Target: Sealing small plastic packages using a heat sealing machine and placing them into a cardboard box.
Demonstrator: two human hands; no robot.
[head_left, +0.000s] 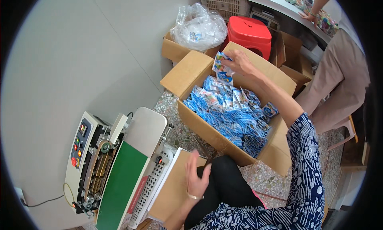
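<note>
My right hand (pixel 239 63) reaches over the far side of an open cardboard box (pixel 213 137) and grips a small blue-and-white printed packet (pixel 223 72). Below it, many similar blue-and-white packets (pixel 231 114) fill the box in a loose heap. Over my lap, close to a flat brown cardboard panel (pixel 169 186), my left hand (pixel 196 180) hangs with its fingers apart and nothing in it. A bracelet circles that wrist.
To the left stands a band-sealing machine (pixel 95 158) with a green conveyor belt (pixel 121 182). Beyond the box are a red plastic stool (pixel 250 32) and a clear plastic bag (pixel 201 28) on another carton. At right, a person in beige trousers (pixel 339 74) leans on a white table (pixel 275 6).
</note>
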